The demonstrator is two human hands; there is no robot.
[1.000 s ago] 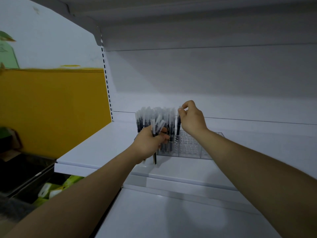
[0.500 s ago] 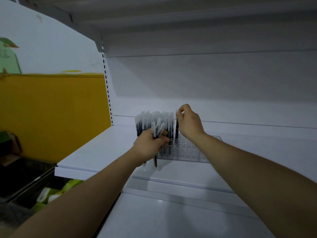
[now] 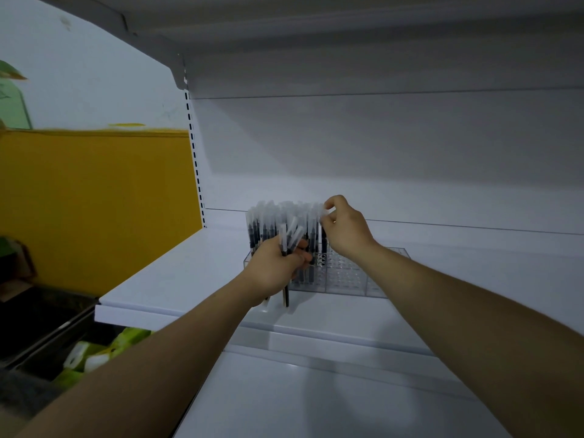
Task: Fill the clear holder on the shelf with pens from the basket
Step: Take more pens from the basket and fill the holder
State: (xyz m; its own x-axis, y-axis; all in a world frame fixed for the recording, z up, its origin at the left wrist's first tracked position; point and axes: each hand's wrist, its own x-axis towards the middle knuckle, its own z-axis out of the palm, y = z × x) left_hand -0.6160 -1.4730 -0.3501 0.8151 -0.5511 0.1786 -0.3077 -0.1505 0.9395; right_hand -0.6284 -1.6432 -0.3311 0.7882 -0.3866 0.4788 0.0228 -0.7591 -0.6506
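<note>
At the lower left of the frame we see green packets (image 3: 94, 355) in a dark bin; we cannot tell whether this is the basket. Right of it runs the white shelf (image 3: 158, 279). Just left of centre, our left hand (image 3: 275, 270) is curled round a few spare pens (image 3: 289, 240), caps up, with one dark barrel hanging below the fist. Behind it, the standing pens (image 3: 268, 222) crowd the left part of the clear holder (image 3: 347, 276), which sits on the shelf. At centre, our right hand (image 3: 344, 230) pinches the cap of one pen (image 3: 323, 245) at the edge of the filled rows, its barrel pointing down into the grid. The right-hand cells are bare.

We judge two risks. The low-hanging pen could slip from the loose bundle. Neither hand steadies the holder, so a tip that misses its cell could push it or tilt neighbouring pens.
</note>
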